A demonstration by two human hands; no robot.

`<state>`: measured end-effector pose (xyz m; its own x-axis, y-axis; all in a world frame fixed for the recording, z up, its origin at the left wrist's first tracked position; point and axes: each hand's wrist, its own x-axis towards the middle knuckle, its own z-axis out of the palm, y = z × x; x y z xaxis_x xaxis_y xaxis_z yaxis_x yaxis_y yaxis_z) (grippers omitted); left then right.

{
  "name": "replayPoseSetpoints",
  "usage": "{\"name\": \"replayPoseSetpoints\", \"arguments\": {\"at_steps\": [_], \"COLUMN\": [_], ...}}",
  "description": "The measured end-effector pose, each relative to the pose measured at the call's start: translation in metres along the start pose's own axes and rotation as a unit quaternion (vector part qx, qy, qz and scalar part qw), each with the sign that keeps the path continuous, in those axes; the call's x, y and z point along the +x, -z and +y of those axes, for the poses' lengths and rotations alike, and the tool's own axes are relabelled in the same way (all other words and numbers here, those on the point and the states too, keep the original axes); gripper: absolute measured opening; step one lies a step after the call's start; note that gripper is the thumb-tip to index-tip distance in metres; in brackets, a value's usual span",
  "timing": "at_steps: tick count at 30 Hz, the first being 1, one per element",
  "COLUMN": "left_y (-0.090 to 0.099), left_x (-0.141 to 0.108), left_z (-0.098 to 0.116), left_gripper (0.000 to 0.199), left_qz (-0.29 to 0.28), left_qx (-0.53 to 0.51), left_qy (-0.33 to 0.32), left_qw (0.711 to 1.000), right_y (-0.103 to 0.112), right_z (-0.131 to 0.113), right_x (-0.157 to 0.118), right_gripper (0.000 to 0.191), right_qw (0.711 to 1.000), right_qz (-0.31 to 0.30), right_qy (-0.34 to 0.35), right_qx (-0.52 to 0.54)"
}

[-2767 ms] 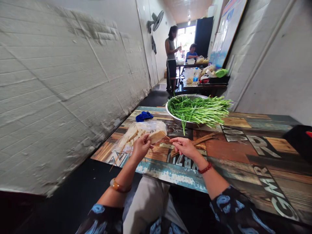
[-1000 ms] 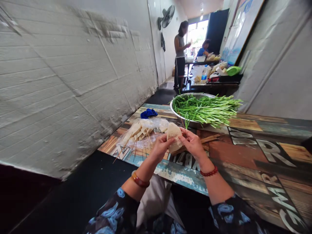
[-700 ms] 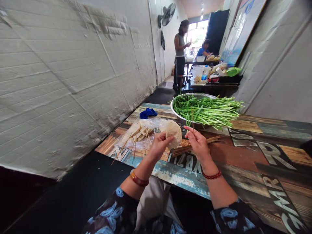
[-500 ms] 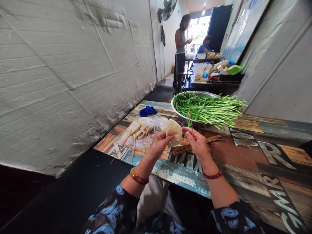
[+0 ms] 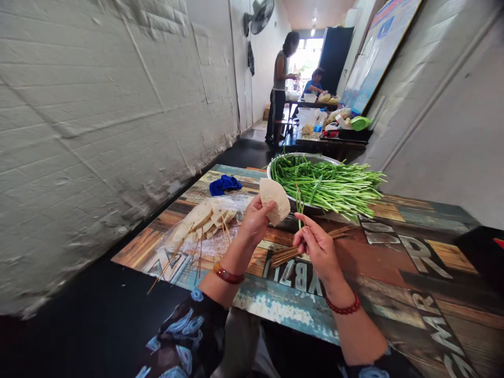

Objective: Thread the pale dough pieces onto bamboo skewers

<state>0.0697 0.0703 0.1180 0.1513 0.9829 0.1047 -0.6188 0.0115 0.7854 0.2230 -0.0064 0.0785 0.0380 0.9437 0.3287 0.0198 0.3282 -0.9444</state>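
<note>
Pinched in my left hand (image 5: 255, 223) is a pale, thin, rounded sheet that looks like tofu skin (image 5: 275, 200), raised above the table. My right hand (image 5: 317, 244) grips a thin wooden skewer (image 5: 298, 195), which points upward just right of the sheet, apart from it. Below my hands lies a bundle of loose skewers (image 5: 285, 255). To the left, skewered pale pieces (image 5: 210, 220) rest on a clear plastic bag (image 5: 238, 202), their sticks pointing toward me. A metal basin (image 5: 270, 170) heaped with long green stalks (image 5: 334, 181) stands just beyond my hands.
A blue cloth (image 5: 225, 185) lies at the far left of the patterned table (image 5: 378, 268). A white wall (image 5: 98, 131) runs along the left. Farther back, one person (image 5: 279, 79) stands and another (image 5: 313, 86) sits by tables with bags, a bottle (image 5: 319, 122) and a green bowl (image 5: 360, 123).
The view has shifted, so the room appears farther left. The pale sheet has turned in my left hand, showing its flat face more. My right hand still holds the skewer upright.
</note>
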Motion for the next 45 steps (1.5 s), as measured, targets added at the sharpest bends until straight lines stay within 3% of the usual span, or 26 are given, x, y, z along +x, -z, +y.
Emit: {"name": "replayPoseSetpoints", "arguments": {"at_steps": [6,11,17,22,28,33,40,45], "left_y": [0.020,0.030,0.040,0.041,0.042,0.041,0.040,0.040], "left_x": [0.004,0.005,0.013,0.013,0.014,0.014,0.012,0.013], "left_z": [-0.009,-0.006,-0.001,0.000,-0.001,-0.003,-0.005,-0.008], "left_gripper": [0.038,0.038,0.044,0.043,0.043,0.044,0.043,0.043], "left_qz": [0.025,0.023,0.061,0.053,0.044,0.030,0.032,0.021], "left_qx": [0.031,0.012,-0.025,-0.044,-0.053,-0.027,0.002,0.005], "left_qy": [-0.018,-0.029,-0.006,0.003,0.011,0.005,0.003,0.008], "left_qw": [0.999,0.999,0.998,0.998,0.998,0.999,0.999,1.000], "right_y": [-0.002,-0.003,-0.005,-0.007,-0.010,-0.013,-0.018,-0.017], "right_z": [-0.003,-0.004,-0.004,-0.007,-0.007,-0.006,-0.014,-0.011], "right_x": [-0.002,-0.008,-0.006,-0.001,-0.008,-0.013,-0.014,-0.014], "right_gripper": [0.030,0.035,0.021,0.021,0.026,0.023,0.022,0.037], "right_qw": [0.998,0.995,0.987,0.968,0.963,0.975,0.961,0.961], "right_qz": [0.032,0.012,-0.010,-0.030,-0.080,-0.081,-0.033,-0.067], "right_qy": [-0.037,-0.080,0.006,0.070,0.025,-0.021,0.012,-0.004], "right_qx": [-0.026,-0.056,-0.160,-0.239,-0.256,-0.206,-0.274,-0.267]}}
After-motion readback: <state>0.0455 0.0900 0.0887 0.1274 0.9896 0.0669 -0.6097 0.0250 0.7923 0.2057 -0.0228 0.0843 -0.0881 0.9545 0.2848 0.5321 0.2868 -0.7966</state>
